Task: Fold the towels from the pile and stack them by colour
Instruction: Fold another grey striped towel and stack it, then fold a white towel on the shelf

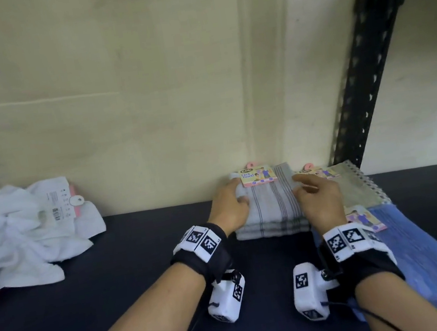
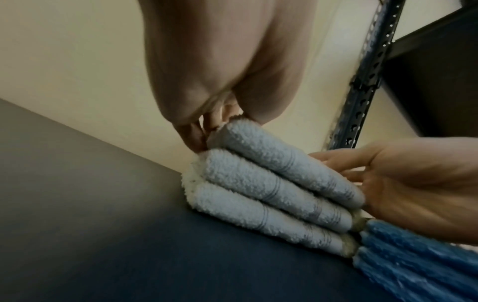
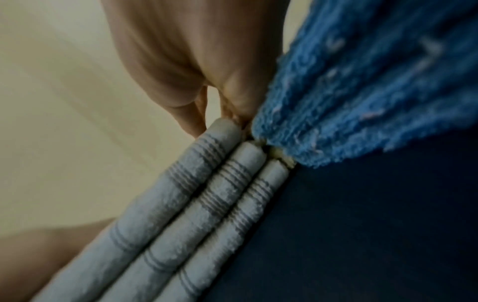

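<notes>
item 1, far left: pile of white towels (image 1: 22,233), unfolded & crumpled, on dark worktop (image 1: 132,279) against cream back wall (image 1: 117,110); paper tag w/ barcode (image 1: 59,205) on top; bit of pink showing under pile at left edge.

item 2, centre: left hand (image 1: 229,206) on left edge of grey striped stack (image 1: 272,208). fingers curled over top towel's left side, thumb at its edge, so it grips top towel. left wrist view shows 3 folded grey towels in stack, fingertips tucked at top fold.

item 3: grey striped stack sits on worktop, back edge at wall; "face towel" card label (image 1: 257,176) on top at rear.

item 4: right hand (image 1: 318,198) on right side of same stack, fingers bent down onto top towel, pressing/pinching at its right edge; exact hold cannot tell from head view, right wrist view shows fingers closing on top fold.

item 5, right of stack: beige-green folded towels (image 1: 363,185), touching grey stack, label on top.

item 6, right front: blue folded towels (image 1: 427,261), just beside grey stack, label partly under right wrist.

item 7, far right: black perforated rack upright (image 1: 365,85).
</notes>
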